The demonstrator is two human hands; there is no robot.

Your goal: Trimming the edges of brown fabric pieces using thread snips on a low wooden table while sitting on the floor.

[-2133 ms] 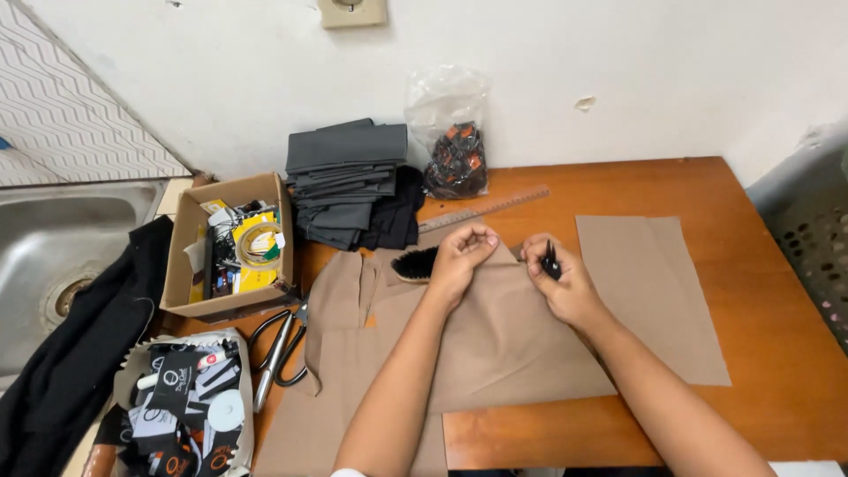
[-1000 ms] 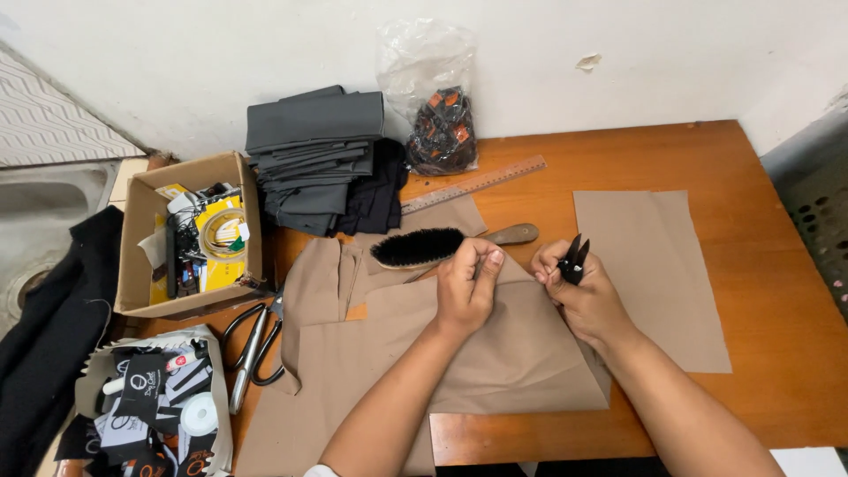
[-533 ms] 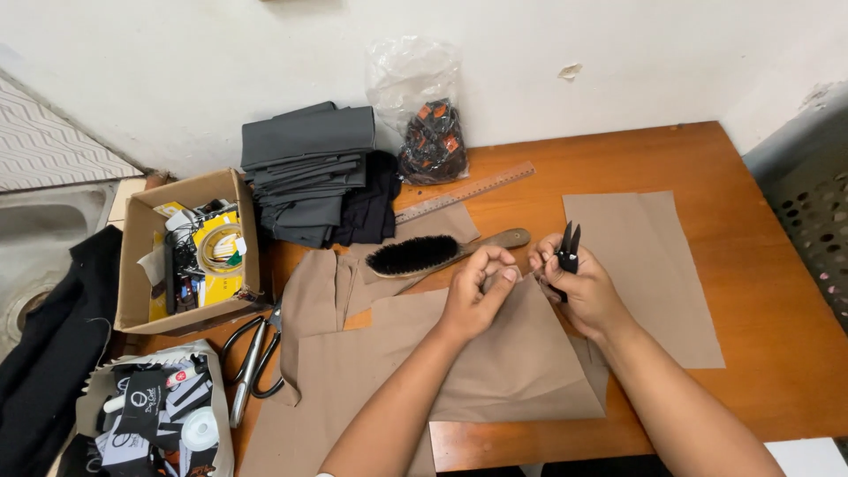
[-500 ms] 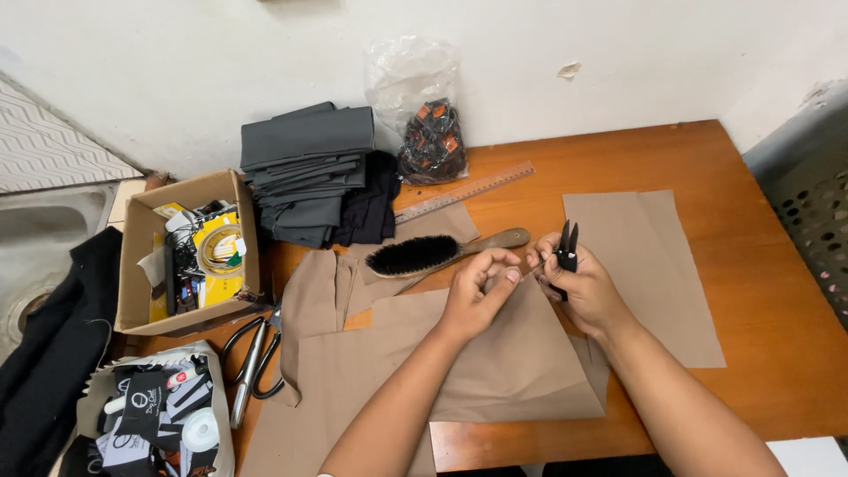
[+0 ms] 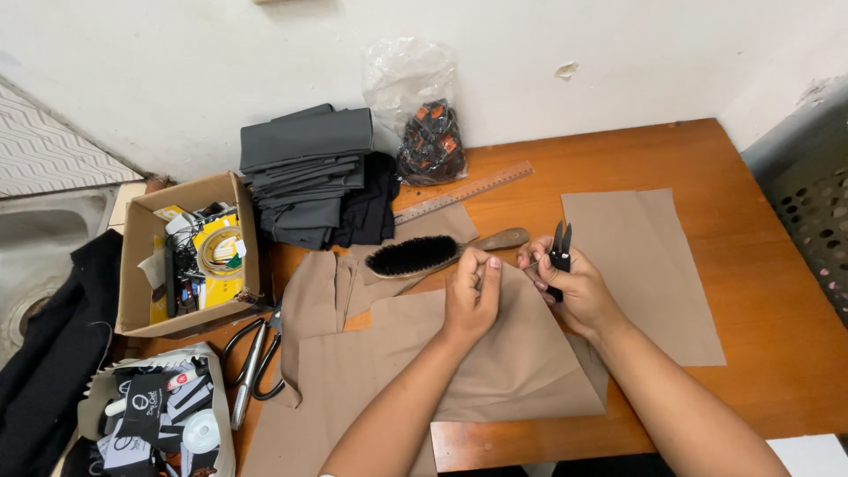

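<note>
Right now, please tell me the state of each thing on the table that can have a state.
Left hand: grip closed, pinching the tan fabric at its top edge.
Right hand: grip closed on the black thread snips, blades pointing up.
Tan fabric: folded, lying flat.
Scissors: closed, lying flat.
Cardboard box: open, filled.
Plastic bag: upright against the wall.
Grey cloth stack: folded, piled.

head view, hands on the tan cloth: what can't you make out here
- Head view: what the left hand pinches at the tan cloth is hidden by its curled fingers.
- The thread snips in the right hand: handles covered by the palm.
- Any thread between the hands: too fine to tell.
- Contents of the plastic bag: blurred by the film.
</note>
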